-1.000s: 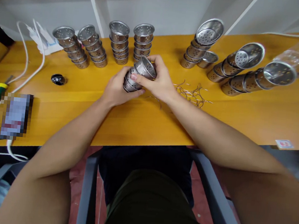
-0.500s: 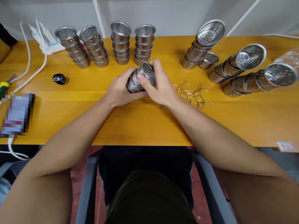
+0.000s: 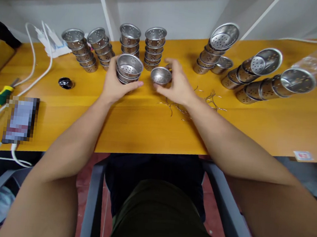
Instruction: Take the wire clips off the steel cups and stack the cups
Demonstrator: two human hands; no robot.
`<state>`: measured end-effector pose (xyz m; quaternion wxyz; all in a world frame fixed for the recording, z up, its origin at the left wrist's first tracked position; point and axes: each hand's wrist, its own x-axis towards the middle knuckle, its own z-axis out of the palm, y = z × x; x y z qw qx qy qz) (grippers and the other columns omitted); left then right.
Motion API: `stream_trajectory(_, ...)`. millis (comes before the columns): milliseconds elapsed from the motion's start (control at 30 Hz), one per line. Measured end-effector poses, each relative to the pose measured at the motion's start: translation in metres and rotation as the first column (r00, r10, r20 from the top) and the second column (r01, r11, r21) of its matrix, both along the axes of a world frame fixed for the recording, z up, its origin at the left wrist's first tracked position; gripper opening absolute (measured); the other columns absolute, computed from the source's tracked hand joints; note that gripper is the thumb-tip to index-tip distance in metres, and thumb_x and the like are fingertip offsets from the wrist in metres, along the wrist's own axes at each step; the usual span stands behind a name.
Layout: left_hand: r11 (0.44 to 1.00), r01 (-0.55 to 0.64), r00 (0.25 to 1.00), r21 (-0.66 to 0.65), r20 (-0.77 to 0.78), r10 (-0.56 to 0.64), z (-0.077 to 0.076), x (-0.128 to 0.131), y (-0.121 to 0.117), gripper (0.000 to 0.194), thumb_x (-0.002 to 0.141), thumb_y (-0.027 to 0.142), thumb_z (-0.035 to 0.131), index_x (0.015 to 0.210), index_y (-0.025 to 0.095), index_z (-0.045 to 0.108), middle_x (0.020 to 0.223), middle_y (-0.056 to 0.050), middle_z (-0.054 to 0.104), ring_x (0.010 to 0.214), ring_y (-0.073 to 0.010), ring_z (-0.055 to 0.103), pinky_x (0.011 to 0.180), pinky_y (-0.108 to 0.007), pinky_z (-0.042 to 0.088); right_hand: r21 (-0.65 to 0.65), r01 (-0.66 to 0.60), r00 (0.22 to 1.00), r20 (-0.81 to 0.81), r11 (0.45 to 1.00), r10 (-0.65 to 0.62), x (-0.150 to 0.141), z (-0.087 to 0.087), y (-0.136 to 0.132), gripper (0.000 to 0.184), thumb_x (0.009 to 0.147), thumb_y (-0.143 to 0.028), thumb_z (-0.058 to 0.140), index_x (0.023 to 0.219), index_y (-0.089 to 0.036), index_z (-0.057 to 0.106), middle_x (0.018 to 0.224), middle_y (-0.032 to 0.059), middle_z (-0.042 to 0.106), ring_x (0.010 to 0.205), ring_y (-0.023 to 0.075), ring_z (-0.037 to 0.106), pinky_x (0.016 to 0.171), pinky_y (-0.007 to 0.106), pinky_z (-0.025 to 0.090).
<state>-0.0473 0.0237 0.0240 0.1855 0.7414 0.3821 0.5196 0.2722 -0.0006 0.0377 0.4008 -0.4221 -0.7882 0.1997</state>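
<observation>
My left hand (image 3: 115, 80) is wrapped round the left side of a short stack of perforated metal cups (image 3: 129, 67), its thumb stretched along the front. A single small perforated metal cup (image 3: 162, 75), mouth up, sits in my right hand (image 3: 179, 83), between thumb and fingers. The two hands are a little apart, both low over the yellow desk (image 3: 146, 128). Near my right wrist lie loose bent wires (image 3: 213, 101), partly hidden by the arm.
Taller stacks of perforated cups (image 3: 155, 44) stand along the back, with leaning stacks (image 3: 278, 84) at the right. A small cup (image 3: 222, 64) stands among them. On the left are a black round object (image 3: 66, 83), a phone (image 3: 20, 121), a screwdriver (image 3: 4, 95) and white cables (image 3: 32, 82).
My hands have moved apart. The cups held together between them are now divided: a stack in my left hand, upright, and one cup in my right. More of the wires show.
</observation>
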Motion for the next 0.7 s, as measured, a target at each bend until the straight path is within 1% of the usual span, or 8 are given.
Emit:
stream_trajectory(67,0.999,-0.048,0.999,0.011,0.007,0.048,-0.002,-0.006,0.006,0.121,0.069,0.094,0.117,0.158,0.029,0.068,0.152,-0.016,0.081,0.159,-0.0493,0.078,0.144,-0.071,0.061,-0.019,-0.055,0.996,0.065,0.998,0.056,-0.007,-0.01,0.001,0.11,0.093,-0.074,0.096,0.182,-0.022,0.057,0.178,0.0258,0.067,0.169,0.0564,0.064,0.151,0.079,0.046)
stream_trajectory(167,0.997,-0.075,0.997,0.016,-0.009,0.076,-0.002,-0.004,0.003,0.11,0.072,0.093,0.115,0.149,0.027,0.072,0.14,-0.013,0.085,0.15,-0.0478,0.083,0.14,-0.072,0.064,-0.044,-0.075,0.988,0.129,0.996,0.08,-0.017,-0.017,-0.001,0.102,0.094,-0.063,0.096,0.179,-0.021,0.059,0.172,0.0264,0.072,0.164,0.0562,0.068,0.147,0.078,0.05)
stream_trajectory(267,0.997,-0.076,0.997,0.025,-0.027,0.077,0.002,0.004,-0.005,0.099,0.077,0.092,0.113,0.141,0.028,0.073,0.132,-0.01,0.087,0.146,-0.0462,0.085,0.136,-0.071,0.068,-0.075,-0.073,0.982,0.167,0.995,0.085,-0.02,-0.018,-0.003,0.099,0.096,-0.063,0.095,0.179,-0.02,0.061,0.167,0.0274,0.074,0.159,0.0569,0.071,0.143,0.081,0.053)
stream_trajectory(367,0.997,-0.072,0.996,0.03,-0.044,0.073,0.007,0.008,-0.01,0.094,0.081,0.093,0.109,0.137,0.027,0.072,0.129,-0.009,0.087,0.145,-0.0458,0.085,0.132,-0.069,0.07,-0.029,-0.104,0.983,0.149,0.994,0.108,-0.017,-0.011,-0.007,0.107,0.1,-0.076,0.093,0.186,-0.023,0.057,0.174,0.0265,0.071,0.166,0.0578,0.066,0.146,0.083,0.049)
stream_trajectory(433,0.997,-0.068,0.994,0.026,-0.078,0.07,0.011,0.01,-0.013,0.099,0.079,0.097,0.108,0.138,0.028,0.072,0.127,-0.008,0.087,0.141,-0.0443,0.086,0.129,-0.067,0.071,0.058,-0.105,0.991,0.095,0.993,0.099,-0.017,-0.001,-0.014,0.111,0.103,-0.084,0.089,0.191,-0.026,0.054,0.183,0.0251,0.065,0.173,0.0568,0.061,0.15,0.082,0.046)
stream_trajectory(500,0.998,-0.057,0.985,0.007,-0.163,0.057,0.016,0.011,-0.018,0.107,0.074,0.102,0.107,0.142,0.028,0.071,0.129,-0.006,0.088,0.134,-0.0407,0.086,0.124,-0.064,0.072,0.124,-0.087,0.996,0.031,0.988,0.084,-0.022,0.01,-0.026,0.11,0.107,-0.091,0.084,0.192,-0.029,0.053,0.187,0.0234,0.063,0.173,0.0547,0.061,0.15,0.08,0.049)
stream_trajectory(600,0.999,-0.026,0.947,-0.018,-0.319,0.019,0.024,0.016,-0.03,0.107,0.08,0.104,0.102,0.147,0.027,0.07,0.141,-0.007,0.088,0.138,-0.0385,0.085,0.126,-0.06,0.07,0.146,-0.078,0.996,-0.024,0.986,0.082,-0.033,0.021,-0.042,0.103,0.109,-0.095,0.081,0.187,-0.032,0.06,0.18,0.0214,0.069,0.168,0.0517,0.065,0.144,0.079,0.058)
stream_trajectory(700,1.0,0.011,0.923,-0.02,-0.385,-0.017,0.031,0.024,-0.043,0.098,0.09,0.095,0.1,0.151,0.025,0.068,0.148,-0.01,0.087,0.148,-0.0405,0.082,0.13,-0.06,0.068,0.158,-0.096,0.992,-0.065,0.983,0.108,-0.037,0.023,-0.047,0.089,0.109,-0.091,0.084,0.173,-0.031,0.07,0.167,0.0199,0.076,0.161,0.0496,0.07,0.14,0.079,0.062)
